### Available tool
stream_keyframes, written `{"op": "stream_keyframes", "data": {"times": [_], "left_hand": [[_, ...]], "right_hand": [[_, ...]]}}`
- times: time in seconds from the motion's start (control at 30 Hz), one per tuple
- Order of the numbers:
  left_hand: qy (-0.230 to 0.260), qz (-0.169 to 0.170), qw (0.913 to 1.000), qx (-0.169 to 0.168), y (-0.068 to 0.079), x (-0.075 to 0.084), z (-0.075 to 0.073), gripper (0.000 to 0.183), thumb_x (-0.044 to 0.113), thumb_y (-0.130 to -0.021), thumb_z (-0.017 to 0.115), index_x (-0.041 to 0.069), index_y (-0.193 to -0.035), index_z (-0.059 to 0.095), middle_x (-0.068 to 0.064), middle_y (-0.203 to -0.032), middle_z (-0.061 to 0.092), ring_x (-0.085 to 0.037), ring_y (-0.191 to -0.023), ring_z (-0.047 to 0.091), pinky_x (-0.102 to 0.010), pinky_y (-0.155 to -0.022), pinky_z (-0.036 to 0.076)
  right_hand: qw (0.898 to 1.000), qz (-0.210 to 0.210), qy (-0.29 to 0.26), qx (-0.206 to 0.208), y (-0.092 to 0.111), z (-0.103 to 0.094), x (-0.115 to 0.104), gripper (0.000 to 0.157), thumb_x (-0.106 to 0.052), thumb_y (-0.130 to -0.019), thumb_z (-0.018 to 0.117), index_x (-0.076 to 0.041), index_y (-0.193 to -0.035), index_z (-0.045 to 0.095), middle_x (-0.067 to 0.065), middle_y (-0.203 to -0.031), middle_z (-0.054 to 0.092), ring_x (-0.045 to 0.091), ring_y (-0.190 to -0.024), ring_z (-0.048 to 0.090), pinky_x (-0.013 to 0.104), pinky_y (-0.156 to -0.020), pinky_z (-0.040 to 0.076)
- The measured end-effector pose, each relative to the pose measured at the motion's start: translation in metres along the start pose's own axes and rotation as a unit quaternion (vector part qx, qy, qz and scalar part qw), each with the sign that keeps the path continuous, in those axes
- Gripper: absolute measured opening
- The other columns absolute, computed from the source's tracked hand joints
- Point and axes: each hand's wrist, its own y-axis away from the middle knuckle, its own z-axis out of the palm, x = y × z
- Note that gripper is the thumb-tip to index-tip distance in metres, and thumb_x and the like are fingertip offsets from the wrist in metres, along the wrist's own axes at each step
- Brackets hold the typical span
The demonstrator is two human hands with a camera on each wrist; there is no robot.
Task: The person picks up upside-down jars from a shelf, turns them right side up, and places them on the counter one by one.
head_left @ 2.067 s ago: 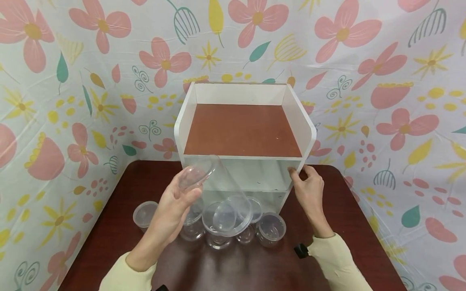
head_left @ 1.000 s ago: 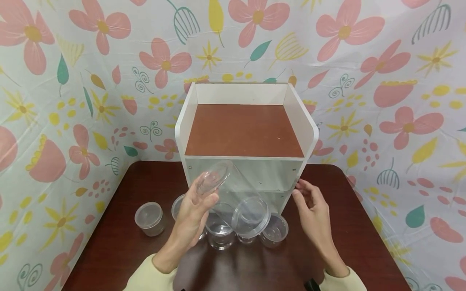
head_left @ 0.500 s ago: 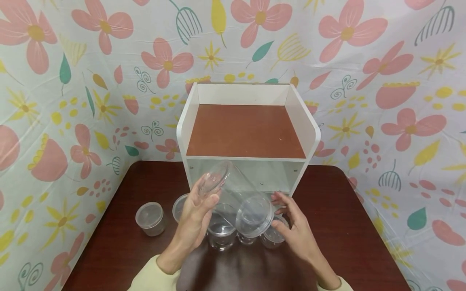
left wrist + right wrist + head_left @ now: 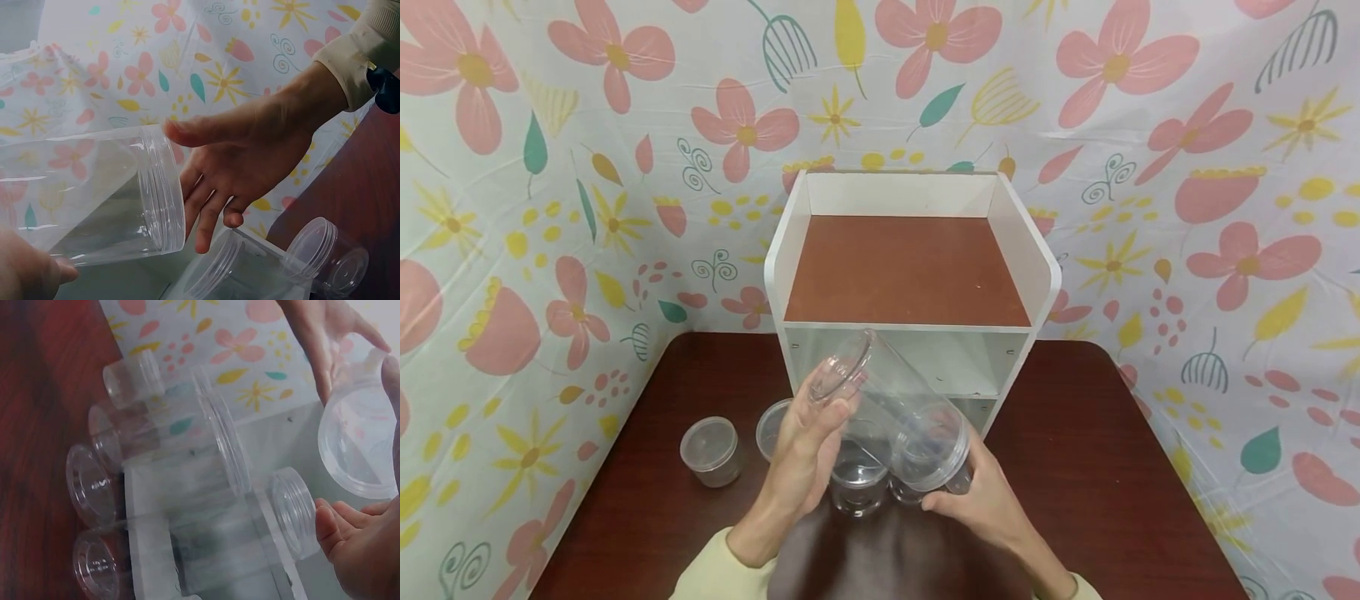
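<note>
My left hand (image 4: 801, 454) grips a tall clear plastic jar (image 4: 891, 387) by its base. The jar is tilted, with its wider, ribbed end (image 4: 934, 458) pointing down to the right. At that end is my right hand (image 4: 988, 496), its thumb below the rim and its fingers partly hidden behind the jar. In the left wrist view the right hand (image 4: 250, 150) is spread, its thumb at the upper rim and the fingers extended past the jar's end. The right wrist view has its curled-looking fingers (image 4: 350, 528) below the round end of the jar.
Several clear jars stand on the dark red table (image 4: 1112, 467), including a short lidded jar (image 4: 709, 454) on the left and a taller jar (image 4: 857, 479) under my hands. Behind them is a white shelf unit (image 4: 1045, 275) with a brown top, against a floral curtain (image 4: 1150, 167).
My right hand has left the shelf's right side and come left and down to the jar's ribbed end. My left hand has carried the tilted jar to the right, then held it there.
</note>
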Motion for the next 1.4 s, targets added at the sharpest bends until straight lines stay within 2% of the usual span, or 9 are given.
{"op": "stream_keyframes", "data": {"times": [0.1, 0.37, 0.53, 0.63, 0.73, 0.97, 1.2, 1.33, 1.4], "left_hand": [[0.003, -0.002, 1.0, 0.0, 0.001, -0.002, 0.0, 0.083, 0.015, -0.094, 0.068, -0.011, -0.155, 0.019, -0.023, -0.158, 0.037, -0.036, -0.146, 0.04, -0.041, -0.121, 0.029], [0.025, 0.0, 0.9997, 0.005, 0.002, -0.006, 0.002, 0.095, 0.019, -0.093, 0.071, -0.012, -0.157, 0.008, -0.031, -0.162, 0.02, -0.036, -0.149, 0.033, -0.044, -0.121, 0.027], [0.016, -0.005, 0.9999, 0.001, 0.003, -0.008, 0.002, 0.099, 0.023, -0.094, 0.072, -0.012, -0.158, 0.006, -0.03, -0.163, 0.019, -0.045, -0.151, 0.024, -0.043, -0.122, 0.026], [-0.01, -0.026, 0.9996, 0.0, 0.004, -0.007, 0.0, 0.098, 0.024, -0.095, 0.07, -0.01, -0.159, 0.006, -0.029, -0.164, 0.018, -0.041, -0.151, 0.026, -0.039, -0.122, 0.026], [-0.046, -0.05, 0.9977, 0.001, 0.005, -0.004, -0.001, 0.093, 0.022, -0.096, 0.066, -0.009, -0.16, 0.007, -0.026, -0.166, 0.02, -0.037, -0.152, 0.027, -0.035, -0.121, 0.027], [-0.129, -0.09, 0.9876, 0.007, 0.005, 0.005, -0.005, 0.091, 0.018, -0.091, 0.065, -0.006, -0.162, 0.014, -0.026, -0.165, 0.025, -0.037, -0.152, 0.025, -0.048, -0.122, 0.021], [-0.161, -0.082, 0.9834, -0.019, 0.007, 0.007, -0.015, 0.084, 0.023, -0.096, 0.064, -0.008, -0.16, 0.018, -0.025, -0.166, 0.024, -0.036, -0.153, 0.025, -0.047, -0.122, 0.019], [-0.21, -0.077, 0.9746, 0.007, 0.008, 0.013, -0.019, 0.07, 0.024, -0.102, 0.055, -0.005, -0.159, 0.027, -0.023, -0.16, 0.036, -0.038, -0.145, 0.037, -0.058, -0.121, 0.017], [-0.243, -0.075, 0.9667, 0.028, 0.008, 0.016, -0.02, 0.063, 0.023, -0.104, 0.053, -0.003, -0.158, 0.033, -0.021, -0.157, 0.042, -0.036, -0.142, 0.041, -0.057, -0.12, 0.021]], "right_hand": [[1.0, 0.003, 0.0, -0.001, -0.001, 0.002, -0.001, 0.101, -0.047, -0.075, 0.092, -0.015, -0.156, 0.041, 0.008, -0.143, 0.058, 0.024, -0.127, 0.059, 0.027, -0.107, 0.043], [1.0, -0.004, 0.014, 0.013, 0.0, 0.004, -0.004, 0.103, -0.047, -0.074, 0.092, -0.01, -0.155, 0.041, 0.011, -0.136, 0.061, 0.027, -0.115, 0.064, 0.03, -0.097, 0.052], [0.999, 0.006, 0.018, 0.026, 0.001, 0.004, -0.005, 0.103, -0.019, -0.071, 0.096, -0.012, -0.157, 0.039, 0.012, -0.143, 0.057, 0.026, -0.119, 0.062, 0.031, -0.097, 0.053], [0.999, 0.007, 0.024, 0.034, 0.002, 0.003, -0.005, 0.103, -0.004, -0.068, 0.091, -0.01, -0.156, 0.039, 0.014, -0.141, 0.057, 0.025, -0.118, 0.062, 0.03, -0.097, 0.053], [0.999, 0.002, 0.027, 0.042, 0.003, 0.001, -0.006, 0.099, -0.002, -0.068, 0.088, -0.008, -0.155, 0.04, 0.017, -0.139, 0.057, 0.023, -0.118, 0.063, 0.029, -0.097, 0.052], [0.999, -0.007, 0.008, 0.052, 0.007, -0.003, -0.005, 0.096, 0.0, -0.07, 0.081, -0.005, -0.155, 0.038, 0.021, -0.136, 0.058, 0.02, -0.116, 0.064, 0.03, -0.095, 0.054], [0.995, -0.023, -0.094, 0.035, 0.007, -0.006, -0.005, 0.089, 0.005, -0.077, 0.074, 0.002, -0.155, 0.031, 0.028, -0.141, 0.052, 0.025, -0.122, 0.063, 0.037, -0.094, 0.056], [0.99, -0.044, -0.133, 0.03, 0.007, -0.01, -0.006, 0.086, 0.004, -0.082, 0.071, 0.004, -0.156, 0.028, 0.033, -0.14, 0.05, 0.029, -0.123, 0.062, 0.039, -0.093, 0.057], [0.989, -0.055, -0.132, 0.032, 0.006, -0.013, -0.007, 0.084, 0.003, -0.082, 0.068, 0.004, -0.156, 0.028, 0.035, -0.138, 0.05, 0.032, -0.123, 0.062, 0.039, -0.092, 0.058]]}}
